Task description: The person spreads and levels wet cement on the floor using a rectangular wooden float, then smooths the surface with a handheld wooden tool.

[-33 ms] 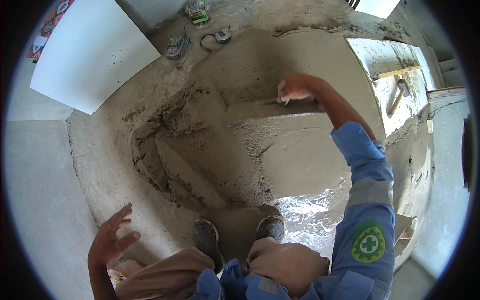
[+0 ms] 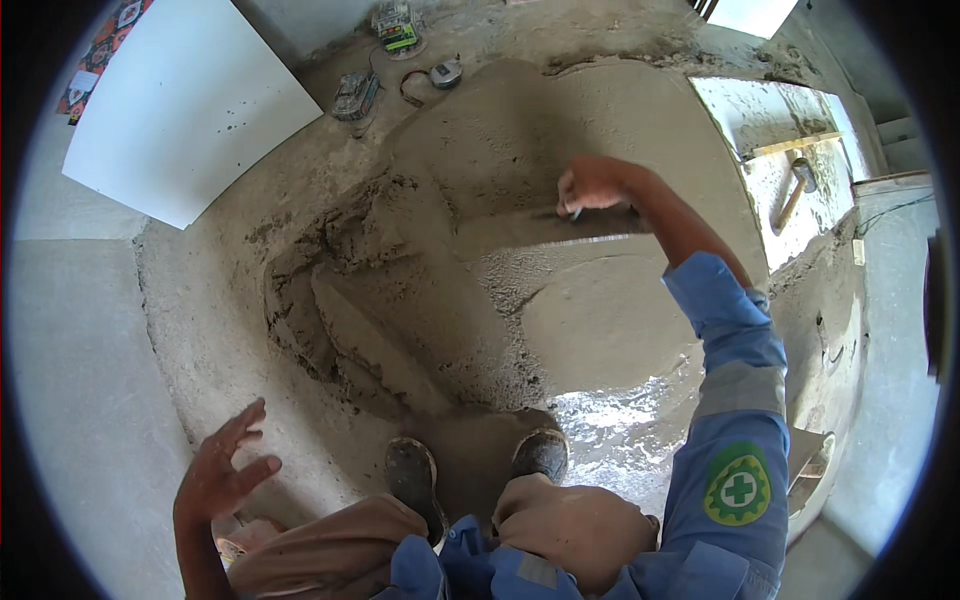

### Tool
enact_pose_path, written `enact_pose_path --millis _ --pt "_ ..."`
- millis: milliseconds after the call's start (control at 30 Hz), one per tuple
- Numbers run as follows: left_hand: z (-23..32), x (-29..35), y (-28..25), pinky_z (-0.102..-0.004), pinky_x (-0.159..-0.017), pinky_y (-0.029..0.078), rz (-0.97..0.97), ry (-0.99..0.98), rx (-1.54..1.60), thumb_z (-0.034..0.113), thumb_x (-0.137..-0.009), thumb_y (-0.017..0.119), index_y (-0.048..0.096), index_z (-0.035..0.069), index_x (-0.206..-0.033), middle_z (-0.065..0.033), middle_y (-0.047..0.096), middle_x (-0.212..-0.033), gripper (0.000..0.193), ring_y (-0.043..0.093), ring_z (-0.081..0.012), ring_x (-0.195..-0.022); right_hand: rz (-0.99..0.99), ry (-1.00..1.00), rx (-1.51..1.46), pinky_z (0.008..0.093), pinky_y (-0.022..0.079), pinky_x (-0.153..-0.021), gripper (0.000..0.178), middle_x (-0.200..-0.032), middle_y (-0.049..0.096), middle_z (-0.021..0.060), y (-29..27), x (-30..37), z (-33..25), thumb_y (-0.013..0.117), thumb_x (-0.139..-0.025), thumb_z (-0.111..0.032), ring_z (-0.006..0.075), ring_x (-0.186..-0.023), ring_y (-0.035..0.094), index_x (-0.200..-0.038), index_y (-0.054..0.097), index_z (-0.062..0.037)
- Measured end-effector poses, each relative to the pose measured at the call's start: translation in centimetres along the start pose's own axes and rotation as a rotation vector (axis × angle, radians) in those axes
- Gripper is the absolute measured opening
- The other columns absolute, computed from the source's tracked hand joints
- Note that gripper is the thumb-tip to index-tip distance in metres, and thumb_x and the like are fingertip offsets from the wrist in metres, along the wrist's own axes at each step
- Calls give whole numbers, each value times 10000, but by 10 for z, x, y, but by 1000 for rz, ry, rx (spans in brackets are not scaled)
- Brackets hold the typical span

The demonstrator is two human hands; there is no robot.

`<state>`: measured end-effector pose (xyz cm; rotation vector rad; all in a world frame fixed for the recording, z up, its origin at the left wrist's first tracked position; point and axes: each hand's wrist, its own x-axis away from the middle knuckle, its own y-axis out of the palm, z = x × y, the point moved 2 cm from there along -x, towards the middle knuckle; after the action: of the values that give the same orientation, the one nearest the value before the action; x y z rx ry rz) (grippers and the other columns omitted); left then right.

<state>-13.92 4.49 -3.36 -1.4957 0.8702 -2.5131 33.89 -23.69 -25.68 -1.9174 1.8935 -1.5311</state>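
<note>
My right hand is closed round the handle of a long finishing trowel. Grey mortar coats its blade, which lies flat on the wet mortar spread over the floor. A bright line marks the blade's near edge; my hand and forearm hide part of its right end. Near the lower left, my left hand is in the air beside my knee, fingers apart and nothing in it. A rougher, dug-out patch of mortar lies left of the trowel, with a raised ridge running toward my boots.
My dark boots stand at the mortar's near edge. A white board is at far left. A tape measure and a dirty tool battery lie at the back. At right, a hammer rests on a mortar-splashed board.
The trowel and my right hand have shifted very slightly toward me. My left hand stays almost in place.
</note>
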Motion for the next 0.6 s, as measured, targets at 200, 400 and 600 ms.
enact_pose_path --millis 200,400,600 --pt "13 -26 -1 -462 -1022 495 29 256 -104 319 -879 765 390 51 -1520 -261 531 -1423 790 599 -373 -1232 -21 -105 -94 424 521 -715 252 -844 740 146 62 55 7 731 -819 -300 303 -764 691 -927 782 -78" --pt "57 -36 13 -462 -1026 476 -41 313 -259 349 -885 739 353 61 -1542 -236 516 -1453 815 582 -378 -1251 -87 -25 -80 395 534 -725 256 -921 761 119 118 114 5 691 -838 -272 269 -802 708 -977 776 -74" --pt "71 -32 15 -464 -1030 470 -54 342 -285 361 -876 745 347 68 -1548 -234 511 -1461 834 575 -381 -1263 -111 106 -43 424 523 -718 261 -893 746 136 157 172 -23 718 -832 -332 287 -806 703 -977 782 -125"
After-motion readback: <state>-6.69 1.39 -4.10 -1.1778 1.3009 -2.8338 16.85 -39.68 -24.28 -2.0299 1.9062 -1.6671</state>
